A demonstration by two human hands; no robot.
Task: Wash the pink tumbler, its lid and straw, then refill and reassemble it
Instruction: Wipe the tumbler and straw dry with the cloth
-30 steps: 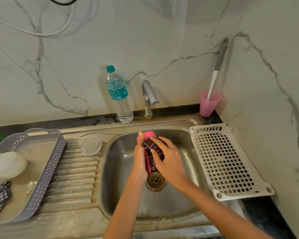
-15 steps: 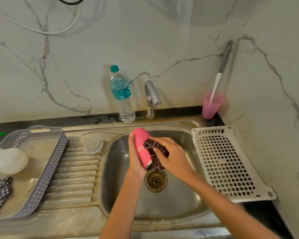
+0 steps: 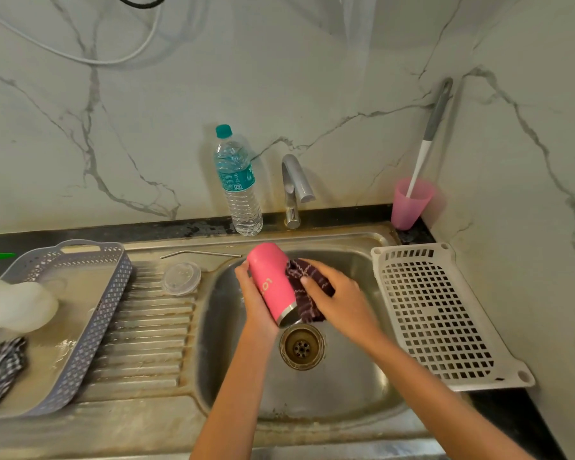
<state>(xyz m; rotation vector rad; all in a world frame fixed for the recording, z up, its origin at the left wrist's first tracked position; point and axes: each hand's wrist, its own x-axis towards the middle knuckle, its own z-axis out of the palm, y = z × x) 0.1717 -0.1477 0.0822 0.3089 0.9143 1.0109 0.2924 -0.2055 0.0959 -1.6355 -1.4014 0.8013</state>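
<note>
Currently the pink tumbler [image 3: 270, 280] hangs tilted over the sink [image 3: 329, 393], with its closed base up toward the tap [image 3: 296, 184] and its steel-rimmed mouth just above the drain [image 3: 302, 347]. We log the left hand [image 3: 254, 302] wrapped round the tumbler's left side, forearm rising from the near edge. The right hand [image 3: 341, 295] clasps a dark patterned cloth [image 3: 304, 295] against the tumbler's right side, fingers curled over it. We note pale lettering on the tumbler, partly covered and unreadable. The clear lid [image 3: 181, 278] and metal straw [image 3: 200, 253] lie on the drainboard [image 3: 146, 327]. The water bottle [image 3: 238, 184] has a teal label with print too small to read.
</note>
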